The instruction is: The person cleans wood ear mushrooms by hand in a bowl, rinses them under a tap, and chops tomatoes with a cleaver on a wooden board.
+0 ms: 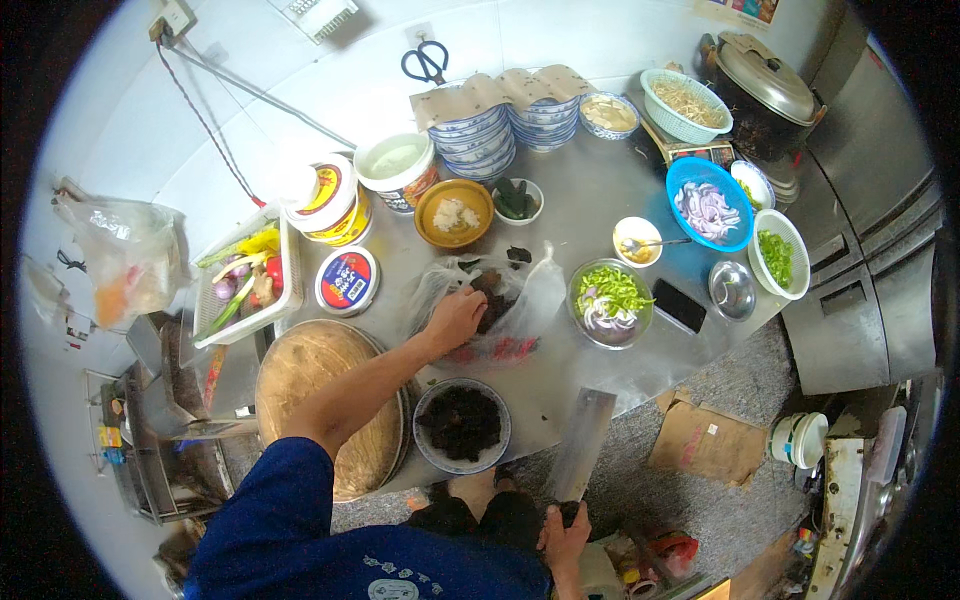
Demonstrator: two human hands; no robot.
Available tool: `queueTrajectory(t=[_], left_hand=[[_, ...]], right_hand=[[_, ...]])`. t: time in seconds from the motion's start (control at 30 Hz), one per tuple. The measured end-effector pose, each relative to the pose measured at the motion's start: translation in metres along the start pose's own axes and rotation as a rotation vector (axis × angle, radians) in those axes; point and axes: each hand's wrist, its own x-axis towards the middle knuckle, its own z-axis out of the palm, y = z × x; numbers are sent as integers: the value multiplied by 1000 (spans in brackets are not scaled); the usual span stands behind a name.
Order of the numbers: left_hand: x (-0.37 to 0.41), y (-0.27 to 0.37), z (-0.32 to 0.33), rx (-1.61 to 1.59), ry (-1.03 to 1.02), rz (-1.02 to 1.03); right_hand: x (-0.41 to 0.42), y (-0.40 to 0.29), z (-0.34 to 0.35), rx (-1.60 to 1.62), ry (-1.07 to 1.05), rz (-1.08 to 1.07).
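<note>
My left hand (454,321) reaches across the steel table into the mouth of a clear plastic bag (546,281) with dark brown food (491,289) inside. The fingertips are curled at that food, and whether they grip any of it cannot be told. Down by the table's front edge, my right hand (566,534) is closed around the dark handle of a cleaver (583,442), its broad blade pointing away from me. A blue-and-white bowl (421,450) of chopped dark food stands nearest me, between a round wooden chopping board (315,352) and the cleaver.
Right of the bag stand a glass bowl of cut vegetables (611,304), a phone (679,305) and a blue basket of sliced onion (709,206). Stacked bowls (472,142), a brown bowl (454,236) and tubs (397,169) line the back. A vegetable basket (289,300) is at left.
</note>
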Motion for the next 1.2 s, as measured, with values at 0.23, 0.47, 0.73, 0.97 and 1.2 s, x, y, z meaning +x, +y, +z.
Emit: queueTrajectory(t=[0.23,0.47,0.73,0.97,1.2], left_hand=[[9,16,-21,202,-55,-289],[13,21,3,36,-47,51],[-7,-8,-60,-901,370,-338],[-75,-7,-153,-882,906,-526],[-287,-51,-123,-565,604,-524]], right_hand=[[-2,-15,14,-6,45,32],[-9,25,5,25,8,-36],[-14,3,26,5,-29,-90],[-26,-13,65,-162,-261,-219],[-45,30,127,-521,-502,-418]])
